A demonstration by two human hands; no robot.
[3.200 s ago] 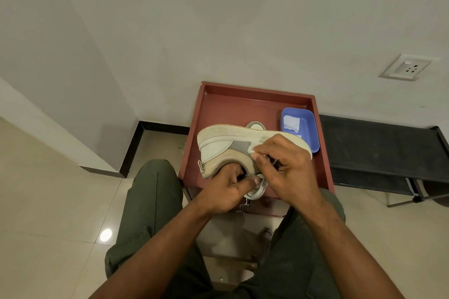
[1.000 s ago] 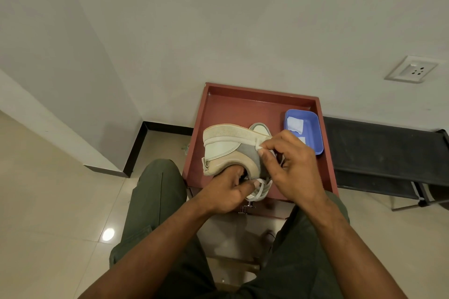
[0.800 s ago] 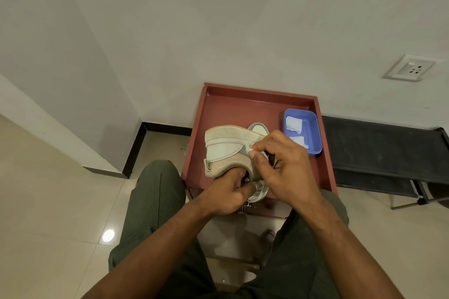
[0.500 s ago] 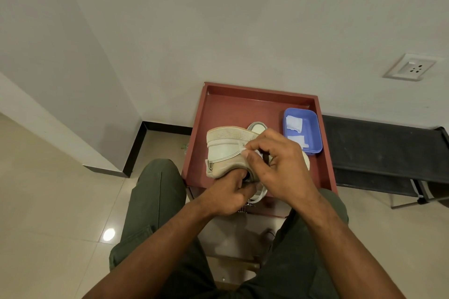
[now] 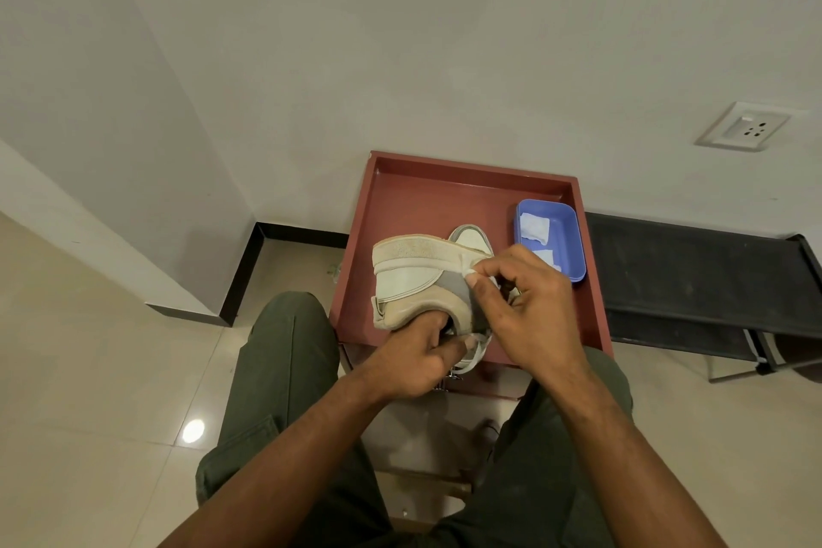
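Note:
A beige and white shoe (image 5: 413,280) lies on its side, sole away from me, held above a reddish-brown tray table (image 5: 400,209). My left hand (image 5: 416,363) reaches into the shoe's opening from below and grips it. My right hand (image 5: 522,311) pinches a small white wipe (image 5: 470,274) between thumb and fingers and presses it against the shoe's side near the sole edge. A second shoe (image 5: 471,238) lies on the tray behind, mostly hidden.
A blue plastic tub (image 5: 565,245) with folded white wipes sits at the tray's right side. A black metal rack (image 5: 694,276) stands to the right along the wall, a wall socket (image 5: 743,131) above it. My knees flank the table; tiled floor lies to the left.
My right hand has rubbed the wipe back and forth along the shoe's side, left and then right again. My left hand has kept the shoe in nearly the same place.

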